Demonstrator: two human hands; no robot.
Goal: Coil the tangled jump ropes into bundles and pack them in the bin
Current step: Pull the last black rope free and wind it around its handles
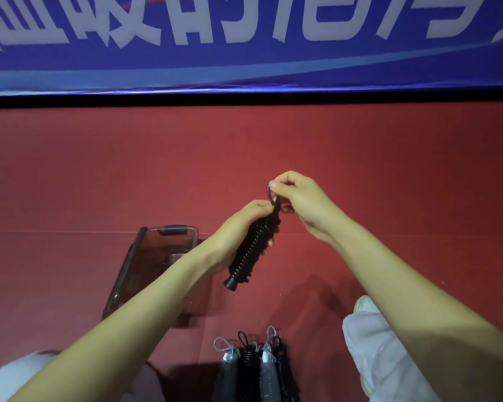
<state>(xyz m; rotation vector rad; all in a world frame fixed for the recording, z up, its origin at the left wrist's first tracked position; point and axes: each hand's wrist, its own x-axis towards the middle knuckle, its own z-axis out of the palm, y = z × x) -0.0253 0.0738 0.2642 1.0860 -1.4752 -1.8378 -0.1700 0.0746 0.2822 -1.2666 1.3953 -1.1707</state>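
Observation:
A black jump rope bundle [254, 248], its cord wound tightly round the handles, hangs in the air above the red floor. My left hand [238, 233] grips its middle from the left. My right hand [296, 198] pinches the small cord loop sticking out of the bundle's top end. The clear smoky plastic bin [145, 271] stands on the floor to the left, partly hidden by my left forearm. Several coiled bundles, grey and black [253, 369], lie side by side on the floor at the bottom centre.
A red mat [99, 175] covers the floor. A blue banner with white characters [244, 39] runs along the far wall. My knees in pale trousers [369, 340] and a white shoe [365, 304] sit at the lower right and lower left.

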